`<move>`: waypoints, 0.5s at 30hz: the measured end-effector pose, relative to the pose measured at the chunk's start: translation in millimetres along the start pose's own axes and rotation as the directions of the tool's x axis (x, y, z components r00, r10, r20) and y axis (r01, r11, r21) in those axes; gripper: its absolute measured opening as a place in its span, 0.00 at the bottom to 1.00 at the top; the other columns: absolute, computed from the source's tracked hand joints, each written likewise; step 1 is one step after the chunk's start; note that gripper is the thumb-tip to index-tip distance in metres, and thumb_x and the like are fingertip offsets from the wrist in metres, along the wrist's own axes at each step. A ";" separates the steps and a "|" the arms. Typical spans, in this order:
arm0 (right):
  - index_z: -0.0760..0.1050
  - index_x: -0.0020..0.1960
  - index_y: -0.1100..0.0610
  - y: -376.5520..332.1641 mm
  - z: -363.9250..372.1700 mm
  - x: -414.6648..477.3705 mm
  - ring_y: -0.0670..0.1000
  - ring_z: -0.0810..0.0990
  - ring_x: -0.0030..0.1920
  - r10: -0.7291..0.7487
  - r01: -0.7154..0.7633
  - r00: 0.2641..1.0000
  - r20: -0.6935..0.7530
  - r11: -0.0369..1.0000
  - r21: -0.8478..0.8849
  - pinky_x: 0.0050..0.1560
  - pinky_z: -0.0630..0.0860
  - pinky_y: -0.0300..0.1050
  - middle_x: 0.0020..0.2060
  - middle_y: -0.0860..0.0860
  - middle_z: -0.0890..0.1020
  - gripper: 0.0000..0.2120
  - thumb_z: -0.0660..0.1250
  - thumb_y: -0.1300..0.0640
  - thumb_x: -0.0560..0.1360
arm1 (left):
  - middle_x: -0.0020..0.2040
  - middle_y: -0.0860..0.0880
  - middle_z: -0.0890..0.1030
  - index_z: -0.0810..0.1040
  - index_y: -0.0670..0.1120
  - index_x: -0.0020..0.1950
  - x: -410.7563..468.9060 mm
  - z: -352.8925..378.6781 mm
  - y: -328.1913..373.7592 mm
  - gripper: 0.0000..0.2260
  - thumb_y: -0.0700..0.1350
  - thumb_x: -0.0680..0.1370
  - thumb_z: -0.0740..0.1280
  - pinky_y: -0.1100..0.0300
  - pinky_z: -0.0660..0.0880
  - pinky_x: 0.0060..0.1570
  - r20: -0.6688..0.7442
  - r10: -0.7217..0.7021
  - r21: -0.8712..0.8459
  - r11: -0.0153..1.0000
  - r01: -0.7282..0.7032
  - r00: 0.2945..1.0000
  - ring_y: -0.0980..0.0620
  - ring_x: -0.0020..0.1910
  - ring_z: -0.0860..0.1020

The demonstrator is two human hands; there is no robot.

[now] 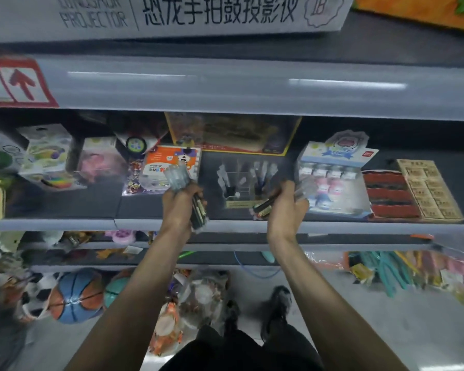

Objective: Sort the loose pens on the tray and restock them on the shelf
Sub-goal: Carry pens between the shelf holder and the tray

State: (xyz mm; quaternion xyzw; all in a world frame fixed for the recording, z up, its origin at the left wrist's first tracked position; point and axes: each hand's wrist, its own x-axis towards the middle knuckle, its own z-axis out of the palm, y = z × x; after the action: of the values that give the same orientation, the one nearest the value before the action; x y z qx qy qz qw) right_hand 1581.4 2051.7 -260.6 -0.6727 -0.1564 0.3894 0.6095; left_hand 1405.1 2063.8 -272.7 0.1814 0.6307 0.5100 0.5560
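We have the pens split between both hands, held up in front of the shelf (65, 223) edge. Our left hand (181, 203) is curled round the left pens (176, 178). Clear barrels stick up out of the fist and dark ones hang below it across the shelf lip. Our right hand (287, 207) grips the right pens (264, 206), with the dark ends pointing down and to the left. Pale clear ones poke out past the fingers on the far side. The two hands are apart.

Between and behind them, on the shelf, stands a clear holder (241, 180) with some pens upright in it; the blur keeps us from counting them. Just right of it sits a blue box (330, 178) of small figures, then a red tray (391, 194) beside a tan carton (429, 191). Left of the holder lies an orange pack (169, 163).

On the lowest level, down to the left, a basketball (75, 295) rests among other balls. Above everything, a white box (172, 14) marked "PROJECTOR" sits on the top shelf.
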 end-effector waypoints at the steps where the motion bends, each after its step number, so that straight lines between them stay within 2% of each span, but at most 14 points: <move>1: 0.75 0.36 0.56 0.2 -0.5 0.6 0.52 0.75 0.36 -0.022 0.022 1.000 0.007 0.999 -0.026 0.40 0.74 0.50 0.33 0.49 0.77 0.11 0.65 0.51 0.74 | 0.30 0.49 0.77 0.76 0.44 0.43 0.8 0.4 -1.4 0.07 0.34 0.78 0.67 0.58 0.74 0.30 -0.003 0.000 -0.002 1.000 0.000 1.000 0.50 0.29 0.77; 3: 0.74 0.32 0.56 -0.2 -1.4 2.1 0.48 0.72 0.30 -0.084 0.085 0.996 0.019 0.995 -0.056 0.34 0.73 0.45 0.27 0.46 0.76 0.14 0.64 0.55 0.76 | 0.30 0.49 0.77 0.76 0.43 0.43 2.5 -0.4 -4.8 0.06 0.35 0.78 0.67 0.57 0.74 0.31 -0.005 -0.007 0.000 1.000 0.007 1.000 0.50 0.29 0.77; 6: 0.76 0.32 0.61 -0.4 0.3 0.3 0.43 0.73 0.28 -0.173 0.174 0.985 0.017 0.979 -0.103 0.35 0.71 0.43 0.27 0.48 0.78 0.15 0.65 0.58 0.77 | 0.32 0.49 0.78 0.76 0.43 0.46 6.9 -3.2 -10.0 0.04 0.36 0.78 0.68 0.55 0.74 0.32 -0.001 -0.011 0.012 1.000 0.011 1.000 0.49 0.30 0.78; 8: 0.74 0.31 0.60 0.2 4.7 -2.5 0.38 0.74 0.28 -0.237 0.238 0.971 0.020 0.964 -0.117 0.33 0.70 0.33 0.27 0.49 0.77 0.15 0.66 0.61 0.77 | 0.32 0.48 0.77 0.76 0.43 0.46 10.1 -2.7 -10.0 0.03 0.36 0.78 0.68 0.56 0.74 0.30 0.000 -0.004 0.020 1.000 0.004 1.000 0.49 0.30 0.78; 10: 0.71 0.28 0.55 3.4 11.2 -3.3 0.41 0.73 0.26 -0.348 0.352 0.936 0.047 0.926 -0.139 0.31 0.68 0.32 0.24 0.48 0.75 0.18 0.67 0.62 0.77 | 0.32 0.48 0.77 0.76 0.43 0.44 14.4 0.2 -6.0 0.04 0.36 0.78 0.68 0.57 0.74 0.28 0.008 0.014 0.032 0.999 -0.014 1.000 0.49 0.30 0.77; 13: 0.74 0.31 0.61 18.2 19.8 6.9 0.49 0.78 0.28 -0.464 0.471 0.882 0.078 0.868 -0.160 0.33 0.69 0.33 0.26 0.53 0.79 0.17 0.67 0.57 0.77 | 0.34 0.44 0.76 0.76 0.43 0.42 23.3 5.7 2.8 0.04 0.37 0.77 0.69 0.55 0.75 0.28 0.025 0.027 0.044 0.999 -0.028 0.999 0.49 0.29 0.77; 15: 0.75 0.33 0.63 28.2 22.7 13.6 0.49 0.78 0.28 -0.502 0.508 0.861 0.081 0.842 -0.182 0.33 0.71 0.34 0.27 0.53 0.79 0.16 0.69 0.58 0.78 | 0.34 0.42 0.76 0.76 0.43 0.41 30.8 9.4 9.0 0.05 0.38 0.77 0.68 0.54 0.75 0.27 0.028 0.036 0.031 0.999 -0.037 0.999 0.48 0.28 0.76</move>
State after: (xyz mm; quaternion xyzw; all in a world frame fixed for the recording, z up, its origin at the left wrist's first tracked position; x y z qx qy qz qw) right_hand 1566.5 2071.0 -290.6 -0.6585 -0.3750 0.2080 0.6184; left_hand 1400.7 2096.2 -279.7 0.2085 0.6277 0.5076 0.5521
